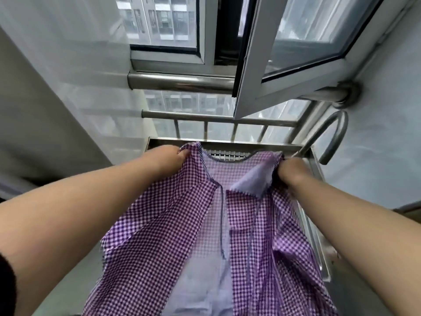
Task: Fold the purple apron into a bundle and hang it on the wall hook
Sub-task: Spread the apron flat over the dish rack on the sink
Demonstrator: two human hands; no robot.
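Two bare arms reach forward, away from the body, one on each side. The left hand (169, 159) is far out in front, with its fingers curled and its fingertips pinching the top left corner of the purple and white checked cloth apron (182, 224). The right hand (292, 171) is a closed fist that grips the top right corner. The hands are well apart, at about the same height.
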